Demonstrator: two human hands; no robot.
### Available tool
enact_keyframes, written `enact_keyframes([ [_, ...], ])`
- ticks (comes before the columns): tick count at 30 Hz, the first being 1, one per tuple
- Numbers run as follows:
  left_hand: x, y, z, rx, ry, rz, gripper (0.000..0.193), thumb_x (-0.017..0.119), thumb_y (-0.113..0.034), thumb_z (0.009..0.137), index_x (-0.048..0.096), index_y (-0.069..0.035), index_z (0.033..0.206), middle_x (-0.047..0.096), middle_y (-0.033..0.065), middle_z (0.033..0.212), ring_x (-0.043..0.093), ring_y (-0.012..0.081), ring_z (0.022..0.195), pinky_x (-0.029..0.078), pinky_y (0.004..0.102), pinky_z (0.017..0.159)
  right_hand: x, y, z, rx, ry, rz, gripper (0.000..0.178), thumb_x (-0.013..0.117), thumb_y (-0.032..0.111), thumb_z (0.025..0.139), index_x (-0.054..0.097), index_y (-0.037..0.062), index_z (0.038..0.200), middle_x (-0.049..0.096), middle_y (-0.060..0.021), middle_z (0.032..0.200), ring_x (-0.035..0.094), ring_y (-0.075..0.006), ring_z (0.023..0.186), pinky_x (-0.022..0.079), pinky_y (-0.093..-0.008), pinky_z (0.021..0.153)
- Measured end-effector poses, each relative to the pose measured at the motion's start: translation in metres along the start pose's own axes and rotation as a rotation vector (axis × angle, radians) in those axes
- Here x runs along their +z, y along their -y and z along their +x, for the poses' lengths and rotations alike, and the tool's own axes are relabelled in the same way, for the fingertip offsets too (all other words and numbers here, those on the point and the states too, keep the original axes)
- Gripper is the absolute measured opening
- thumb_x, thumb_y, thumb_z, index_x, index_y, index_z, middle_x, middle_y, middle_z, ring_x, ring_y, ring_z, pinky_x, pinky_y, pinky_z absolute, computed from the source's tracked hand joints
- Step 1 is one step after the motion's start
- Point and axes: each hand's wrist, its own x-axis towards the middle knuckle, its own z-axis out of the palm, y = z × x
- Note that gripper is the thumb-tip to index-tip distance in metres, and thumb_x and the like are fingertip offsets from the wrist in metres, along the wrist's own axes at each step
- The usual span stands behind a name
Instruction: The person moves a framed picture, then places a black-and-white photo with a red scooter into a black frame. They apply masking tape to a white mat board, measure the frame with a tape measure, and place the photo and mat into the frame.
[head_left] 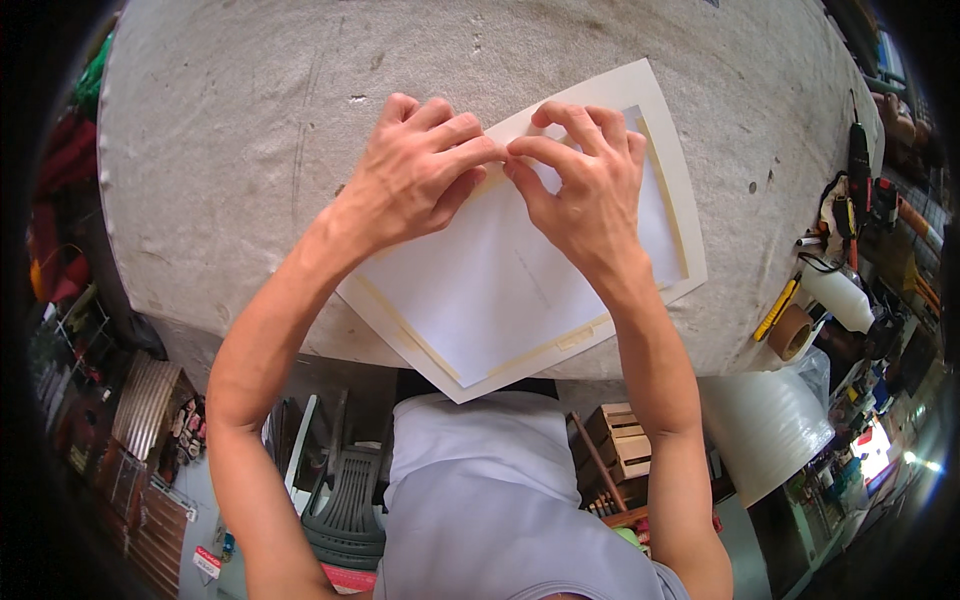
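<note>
A cream board (648,88) lies at an angle on the cloth-covered table, one corner pointing at my body. On it rests a white sheet (470,290), with pale yellow tape strips (664,195) along its edges. My left hand (425,170) and my right hand (585,175) meet above the board's far edge. Thumb and index finger of the right hand are pinched together; the left hand's fingers are curled close to them. Whatever sits between the fingertips is too small to make out. The hands cover part of the sheet's far edge.
Near the table's right edge lie a yellow utility knife (777,308), a brown tape roll (790,333), a white bottle (838,297) and a black tool (858,165). Below the edge stand a bubble-wrap roll (765,430), a wooden crate (627,440) and stacked grey plastic chairs (350,505).
</note>
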Motion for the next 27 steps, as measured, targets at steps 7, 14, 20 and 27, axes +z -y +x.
enact_keyframes([
  [7,-0.0067,0.0032,0.0041,0.029,0.096,0.033,0.02,0.069,-0.014,0.082,0.062,-0.016,0.099,0.059,-0.0012,0.098,0.054,0.0182,0.094,0.037,0.036,0.085,-0.0041,-0.0033,0.0009,-0.024,0.012,-0.055,0.01,0.08,0.019,0.072,0.074,0.0215,0.08,0.062,0.0097,0.104,0.053,-0.0172,0.103,0.034,-0.0376,0.083],
  [14,-0.0024,0.0027,-0.0001,0.012,0.029,0.007,0.018,0.069,-0.015,0.082,0.061,-0.014,0.098,0.059,0.0001,0.098,0.055,0.019,0.094,0.038,0.0359,0.085,-0.0025,-0.003,0.0002,-0.025,0.005,-0.009,0.009,0.076,0.015,0.072,0.074,0.0197,0.079,0.062,0.0053,0.105,0.051,-0.0231,0.103,0.032,-0.0405,0.085],
  [20,-0.0053,0.0032,-0.0006,0.023,0.073,0.052,0.022,0.07,-0.015,0.082,0.063,-0.014,0.102,0.06,0.0005,0.099,0.055,0.019,0.094,0.038,0.0353,0.084,-0.0015,-0.0036,0.0005,-0.023,0.006,-0.007,0.009,0.076,0.015,0.072,0.074,0.0193,0.079,0.063,0.0047,0.105,0.051,-0.0233,0.102,0.033,-0.0405,0.085],
  [27,-0.0023,0.0013,0.0039,0.022,-0.094,-0.02,0.01,0.07,-0.013,0.08,0.064,-0.012,0.088,0.06,-0.0012,0.084,0.059,0.0171,0.082,0.041,0.036,0.082,-0.0013,-0.0034,-0.0003,-0.015,-0.005,-0.01,0.009,0.075,0.014,0.071,0.074,0.0195,0.079,0.063,0.0044,0.105,0.052,-0.0233,0.102,0.033,-0.0412,0.084],
])
